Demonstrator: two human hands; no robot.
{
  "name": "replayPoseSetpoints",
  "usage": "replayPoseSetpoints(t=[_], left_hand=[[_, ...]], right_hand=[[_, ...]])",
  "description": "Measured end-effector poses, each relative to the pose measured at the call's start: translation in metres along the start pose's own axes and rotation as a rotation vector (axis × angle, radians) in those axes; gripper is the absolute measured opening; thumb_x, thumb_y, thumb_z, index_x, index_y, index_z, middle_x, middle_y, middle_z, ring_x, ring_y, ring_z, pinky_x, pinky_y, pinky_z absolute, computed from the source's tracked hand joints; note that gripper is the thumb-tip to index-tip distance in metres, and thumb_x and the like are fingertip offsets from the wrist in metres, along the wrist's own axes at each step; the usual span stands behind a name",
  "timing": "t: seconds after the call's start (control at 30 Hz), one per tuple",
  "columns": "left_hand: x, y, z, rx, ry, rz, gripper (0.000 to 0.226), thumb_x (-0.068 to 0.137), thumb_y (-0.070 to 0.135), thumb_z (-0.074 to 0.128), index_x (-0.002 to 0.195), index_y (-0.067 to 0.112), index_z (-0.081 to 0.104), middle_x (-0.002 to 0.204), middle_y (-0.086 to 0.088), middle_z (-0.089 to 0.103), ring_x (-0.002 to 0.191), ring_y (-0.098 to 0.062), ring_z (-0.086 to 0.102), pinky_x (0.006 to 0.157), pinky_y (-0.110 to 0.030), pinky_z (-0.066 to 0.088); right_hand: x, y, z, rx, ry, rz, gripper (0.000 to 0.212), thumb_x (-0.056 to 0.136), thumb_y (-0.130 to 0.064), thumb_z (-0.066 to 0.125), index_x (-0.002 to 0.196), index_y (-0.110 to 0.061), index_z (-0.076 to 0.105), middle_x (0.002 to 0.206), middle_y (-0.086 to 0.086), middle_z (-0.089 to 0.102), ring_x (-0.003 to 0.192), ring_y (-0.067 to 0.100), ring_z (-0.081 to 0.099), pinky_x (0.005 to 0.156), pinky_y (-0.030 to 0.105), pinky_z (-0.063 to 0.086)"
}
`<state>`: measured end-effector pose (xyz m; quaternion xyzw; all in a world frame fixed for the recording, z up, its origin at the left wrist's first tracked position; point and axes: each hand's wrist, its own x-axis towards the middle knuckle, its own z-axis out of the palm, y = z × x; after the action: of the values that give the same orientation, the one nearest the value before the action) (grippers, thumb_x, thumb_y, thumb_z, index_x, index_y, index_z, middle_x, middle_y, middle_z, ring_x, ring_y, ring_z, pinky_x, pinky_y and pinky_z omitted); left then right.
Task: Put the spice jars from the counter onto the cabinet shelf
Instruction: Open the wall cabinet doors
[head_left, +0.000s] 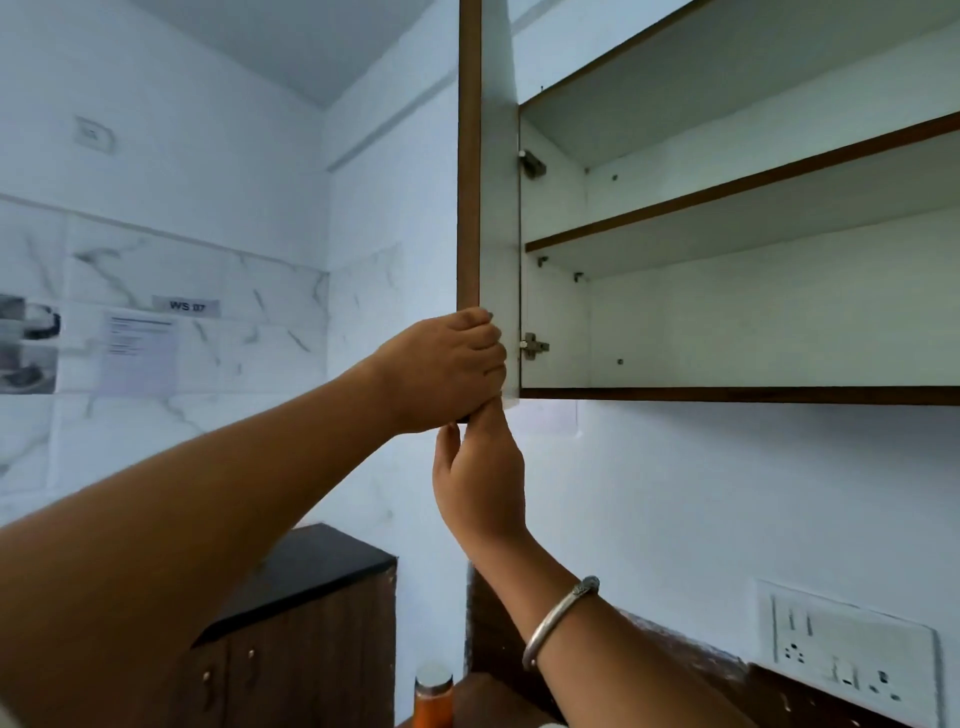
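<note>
While both hands are occupied at the cabinet door (469, 156), only one spice jar (432, 696) shows, at the bottom edge of the view below the forearms: orange contents, metallic cap, body largely cut off. Judged light, rigid, smooth-walled, probably glass and so breakable; best gripped around the body under the cap, not by the cap alone. Left hand (447, 366): fingers curled tight around the door's lower corner. Right hand (480, 473): just beneath, fingers together, tips up against the door's bottom edge. Cabinet shelf (727, 392): open, bare, well above the jar
</note>
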<state>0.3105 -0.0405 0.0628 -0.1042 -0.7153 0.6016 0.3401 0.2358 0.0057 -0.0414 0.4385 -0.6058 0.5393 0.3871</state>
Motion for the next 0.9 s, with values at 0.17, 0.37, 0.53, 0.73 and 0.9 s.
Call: replayPoseSetpoints(t=[0.17,0.37,0.53,0.73,0.9], left_hand=[[-0.059,-0.022,0.026,0.007,-0.068,-0.016,0.045,0.089,0.016,0.029,0.099,0.015,0.073,0.105,-0.005,0.071,0.104,-0.023,0.065,0.097,-0.034,0.047],[-0.120,-0.044,0.071,0.095,-0.154,-0.018,0.041,0.088,0.016,0.034,0.112,0.013,0.067,0.119,-0.008,0.066,0.113,-0.023,0.060,0.101,-0.037,0.045],[-0.153,-0.053,0.112,0.111,-0.137,-0.075,0.046,0.091,0.014,0.026,0.119,0.008,0.062,0.125,-0.014,0.061,0.118,-0.029,0.056,0.104,-0.043,0.039],[-0.186,-0.055,0.149,0.164,-0.188,-0.118,0.043,0.091,0.016,0.036,0.129,0.005,0.052,0.135,-0.018,0.051,0.126,-0.033,0.048,0.108,-0.046,0.034],[-0.193,-0.014,0.173,0.041,-0.250,-0.110,0.051,0.092,0.016,0.050,0.140,0.007,0.036,0.147,-0.017,0.036,0.133,-0.035,0.038,0.110,-0.047,0.029]], right_hand=[[-0.004,-0.028,0.064,-0.049,0.005,-0.063,0.052,0.096,-0.023,0.048,0.140,0.003,0.036,0.144,0.020,0.041,0.135,0.030,0.039,0.109,0.038,0.037],[-0.004,-0.051,0.145,-0.142,-0.054,-0.052,0.062,0.097,-0.028,0.043,0.146,0.001,0.019,0.152,0.021,0.022,0.142,0.035,0.019,0.115,0.043,0.023],[-0.002,-0.056,0.195,-0.183,-0.075,-0.041,0.072,0.094,-0.037,0.046,0.147,-0.002,0.013,0.155,0.018,0.015,0.144,0.033,0.012,0.116,0.044,0.019],[0.000,-0.044,0.227,-0.282,-0.236,-0.080,0.073,0.093,-0.043,0.043,0.149,-0.009,0.010,0.157,0.016,0.007,0.145,0.033,0.003,0.116,0.050,0.011],[-0.013,-0.029,0.250,-0.320,-0.388,-0.018,0.071,0.090,-0.042,0.046,0.148,-0.014,0.015,0.158,0.012,0.006,0.145,0.030,-0.005,0.114,0.053,0.004]])
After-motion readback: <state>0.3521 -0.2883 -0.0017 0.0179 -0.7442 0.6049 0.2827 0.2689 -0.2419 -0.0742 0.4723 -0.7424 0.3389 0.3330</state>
